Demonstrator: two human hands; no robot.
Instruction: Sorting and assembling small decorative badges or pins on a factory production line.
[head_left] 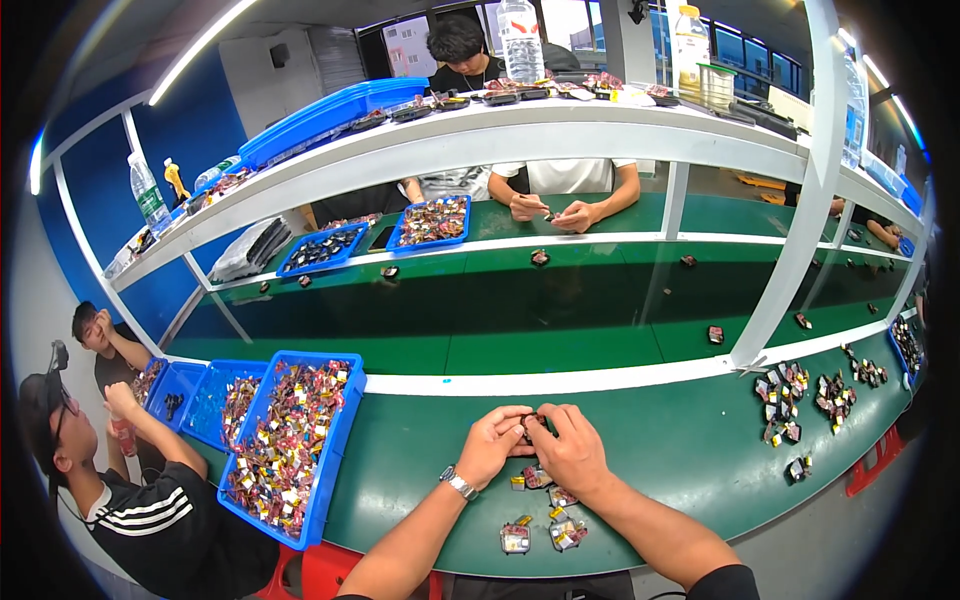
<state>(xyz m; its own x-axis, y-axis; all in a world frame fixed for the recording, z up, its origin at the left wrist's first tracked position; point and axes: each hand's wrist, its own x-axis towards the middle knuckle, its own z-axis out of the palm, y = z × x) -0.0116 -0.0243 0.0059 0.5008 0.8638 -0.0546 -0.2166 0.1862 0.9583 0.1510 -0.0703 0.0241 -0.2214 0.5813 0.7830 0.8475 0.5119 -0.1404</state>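
Note:
My left hand [491, 446] and my right hand [572, 447] meet over the green bench, fingers closed around one small dark part [530, 428]. The fingers cover most of it, so its exact kind cannot be told. A watch with a metal band sits on my left wrist. Between my forearms lie several small electronic assemblies [515, 538] with clear or dark housings, reddish pieces and yellow tabs. Another such assembly [567, 534] lies beside my right forearm, and one [537, 476] rests just below my hands.
A blue tray [350, 405] heaped with similar assemblies stands at my left, with more blue trays behind. Loose piles [780, 400] lie to the right. A white metal shelf frame [800, 240] crosses ahead; beyond its rail runs a green conveyor [450, 325] carrying scattered pieces. Other people sit opposite and at left.

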